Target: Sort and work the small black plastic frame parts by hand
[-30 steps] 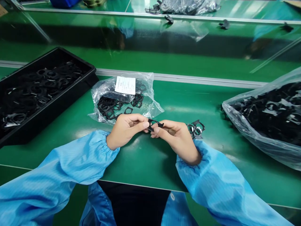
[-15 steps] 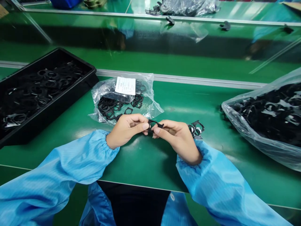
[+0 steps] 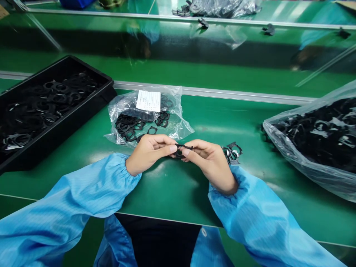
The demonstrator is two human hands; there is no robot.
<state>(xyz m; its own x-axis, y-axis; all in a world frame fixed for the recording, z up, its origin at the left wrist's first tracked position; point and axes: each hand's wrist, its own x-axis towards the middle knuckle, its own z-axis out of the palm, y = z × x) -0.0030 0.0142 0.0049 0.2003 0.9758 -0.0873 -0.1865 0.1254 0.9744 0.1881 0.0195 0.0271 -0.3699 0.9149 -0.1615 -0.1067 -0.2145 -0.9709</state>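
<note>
A small black plastic frame [image 3: 185,147] is pinched between the fingertips of the bare left hand [image 3: 151,154] and right hand [image 3: 211,163], held clear of the green workbench [image 3: 167,193].

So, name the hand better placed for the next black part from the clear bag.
Left, probably: the left hand sits at the clear bag's lower edge; the right hand is farther off. Both pinch a black plastic part.

Black plastic clip [image 3: 185,147] slightly lower now

Worn on the person's head, the lone camera looked forward and down, close above the left hand [image 3: 150,154], right hand [image 3: 213,165] and green bench [image 3: 167,193].
</note>
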